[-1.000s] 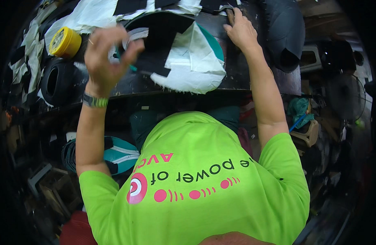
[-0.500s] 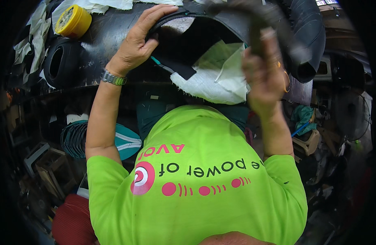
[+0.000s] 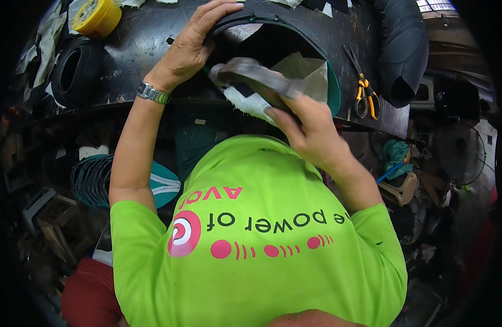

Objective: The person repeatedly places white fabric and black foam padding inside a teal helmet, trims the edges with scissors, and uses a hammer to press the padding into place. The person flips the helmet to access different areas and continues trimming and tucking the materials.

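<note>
Black rubber is what I am working: a curved strip of it (image 3: 245, 24) arches over the dark bench (image 3: 147, 41), and I take that strip as my landmark. My left hand (image 3: 188, 46) presses flat on the strip's left end, fingers spread along its upper edge, pinning rather than gripping. My right hand (image 3: 311, 128), below and right of the strip, is clenched round a grey, worn tool (image 3: 256, 73); it is blurred, so I cannot tell whether it is a hammer or a heavy blade, and its head sits just under the arch, over pale scraps of cloth (image 3: 251, 103). To do this well, I judge I should keep the left palm bearing down so the rubber cannot creep, hold my fingertips clear of the tool's path, and bring the tool in squarely with short, controlled strokes. Orange-handled scissors (image 3: 365, 95) lie right of the strip, near a fat black inner tube (image 3: 403, 49); a yellow tape roll (image 3: 95, 16) sits far left of it.
</note>
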`<act>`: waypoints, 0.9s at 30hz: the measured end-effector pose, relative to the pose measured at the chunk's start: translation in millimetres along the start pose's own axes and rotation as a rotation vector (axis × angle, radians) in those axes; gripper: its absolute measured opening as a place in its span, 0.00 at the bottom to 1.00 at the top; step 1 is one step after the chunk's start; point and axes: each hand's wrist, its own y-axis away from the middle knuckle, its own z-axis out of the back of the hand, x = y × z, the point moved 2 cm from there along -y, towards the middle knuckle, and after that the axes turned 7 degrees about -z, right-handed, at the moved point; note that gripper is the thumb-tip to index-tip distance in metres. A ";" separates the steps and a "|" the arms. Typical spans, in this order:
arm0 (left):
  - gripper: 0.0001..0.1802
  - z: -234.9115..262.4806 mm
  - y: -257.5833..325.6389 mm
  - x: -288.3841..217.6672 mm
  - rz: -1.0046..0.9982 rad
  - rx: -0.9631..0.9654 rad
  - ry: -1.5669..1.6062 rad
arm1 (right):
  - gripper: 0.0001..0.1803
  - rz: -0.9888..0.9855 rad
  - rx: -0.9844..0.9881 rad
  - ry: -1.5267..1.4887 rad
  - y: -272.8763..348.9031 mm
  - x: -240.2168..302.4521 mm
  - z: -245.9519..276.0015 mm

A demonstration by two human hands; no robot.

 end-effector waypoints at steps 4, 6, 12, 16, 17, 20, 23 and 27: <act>0.49 0.1 -8.2 -8.7 -0.001 0.079 -0.025 | 0.29 -0.343 0.224 0.093 19.3 -3.1 8.5; 0.48 1.5 -15.2 -15.0 0.052 0.115 -0.041 | 0.25 -0.204 0.068 0.026 23.7 -1.5 25.6; 0.43 8.1 -35.1 -32.5 0.166 0.196 -0.001 | 0.29 -0.200 -0.052 0.231 11.0 -31.9 15.5; 0.39 9.2 -42.4 -21.7 0.041 0.136 0.164 | 0.31 -0.197 0.002 0.313 1.8 -41.6 20.0; 0.34 10.6 -36.1 -17.4 0.174 0.125 0.230 | 0.31 -0.171 -0.029 0.327 -7.2 -43.0 19.6; 0.30 1.1 -29.9 -3.2 0.297 -0.004 0.491 | 0.30 -0.193 -0.041 0.341 -35.0 -45.6 14.8; 0.27 -8.2 -29.8 9.8 0.326 -0.014 0.415 | 0.28 -0.207 -0.048 0.376 -60.1 -45.2 6.4; 0.24 -1.1 -34.8 26.7 0.250 0.035 0.306 | 0.28 -0.178 -0.059 0.148 -70.8 -34.0 14.8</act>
